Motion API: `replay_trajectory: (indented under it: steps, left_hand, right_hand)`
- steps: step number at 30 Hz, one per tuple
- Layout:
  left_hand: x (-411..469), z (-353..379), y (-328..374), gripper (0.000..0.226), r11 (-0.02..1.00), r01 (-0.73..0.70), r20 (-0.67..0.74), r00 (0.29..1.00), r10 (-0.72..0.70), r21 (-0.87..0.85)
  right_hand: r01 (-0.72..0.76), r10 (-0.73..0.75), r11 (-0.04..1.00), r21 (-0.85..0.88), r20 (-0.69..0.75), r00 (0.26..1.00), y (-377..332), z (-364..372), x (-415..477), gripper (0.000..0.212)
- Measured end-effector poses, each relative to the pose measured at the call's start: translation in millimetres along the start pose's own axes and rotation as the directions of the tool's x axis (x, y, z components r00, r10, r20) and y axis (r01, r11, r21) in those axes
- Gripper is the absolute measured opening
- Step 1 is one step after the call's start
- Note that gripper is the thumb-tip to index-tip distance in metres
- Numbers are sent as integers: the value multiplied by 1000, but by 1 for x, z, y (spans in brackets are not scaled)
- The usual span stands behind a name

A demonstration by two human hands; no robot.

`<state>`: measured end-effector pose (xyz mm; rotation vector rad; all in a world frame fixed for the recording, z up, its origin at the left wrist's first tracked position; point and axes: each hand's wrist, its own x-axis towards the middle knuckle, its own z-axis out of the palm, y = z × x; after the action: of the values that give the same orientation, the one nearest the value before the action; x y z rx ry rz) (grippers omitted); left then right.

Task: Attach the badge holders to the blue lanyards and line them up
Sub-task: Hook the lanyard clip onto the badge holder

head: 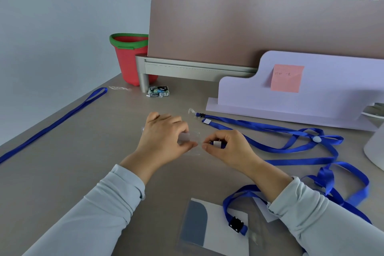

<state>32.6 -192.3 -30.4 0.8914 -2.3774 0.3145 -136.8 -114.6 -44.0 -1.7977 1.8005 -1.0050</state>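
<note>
My left hand (164,133) pinches a clear badge holder (192,138) at mid-table, mostly hidden under the fingers. Just to its right, my right hand (226,147) is closed on the clip end of a blue lanyard (270,148), almost touching the holder's edge. That lanyard trails right into a tangle of several blue lanyards (324,172). Another clip end (200,114) lies farther back. A badge holder with a grey-and-white card (199,224) lies near me, a lanyard clip (236,224) resting on it. One straight blue lanyard (52,124) lies along the left edge.
A lilac board with a pink sticky note (286,78) leans against the desk divider (249,27) at the back right. A red bucket with a green rim (131,58) stands behind the left corner. A small packet (159,91) and clear wrapper (119,88) lie near the divider's leg.
</note>
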Motion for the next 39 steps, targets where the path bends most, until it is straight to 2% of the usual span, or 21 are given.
replay_trajectory:
  steps: [4, 7, 14, 19, 24, 30, 34, 39]
  left_hand:
    - [5, -10, 0, 28, 997, 24, 198, 980, -8, -77]
    - [8, -11, 4, 23, 992, 25, 243, 970, 5, -123]
    - [7, -12, 10, 20, 979, 97, 250, 967, -49, -182]
    - [8, -13, 15, 20, 987, 79, 230, 972, -46, -137]
    - [6, -17, 16, 17, 983, 68, 220, 975, -29, -171]
    - [7, -20, 15, 20, 973, 92, 282, 959, -29, -211]
    - [8, -21, 16, 25, 993, 54, 338, 941, -14, -109]
    - [8, -23, 19, 23, 993, 40, 304, 953, -3, -113]
  right_hand:
    - [100, -100, 994, -40, -15, 995, -3, -1, -3, 10]
    - [166, -168, 984, -62, -31, 985, -4, -1, -5, 13]
    - [215, -221, 967, -134, -32, 975, -3, -2, -4, 16]
    - [238, -252, 949, -208, -41, 967, -1, -2, -4, 16]
    - [294, -321, 905, -308, -37, 946, 2, -1, -2, 13]
    - [320, -348, 900, -295, -46, 936, 3, -2, -3, 12]
    - [311, -334, 904, -291, -28, 942, 3, 0, -4, 10]
    - [306, -325, 914, -267, -26, 945, 3, -2, -4, 9]
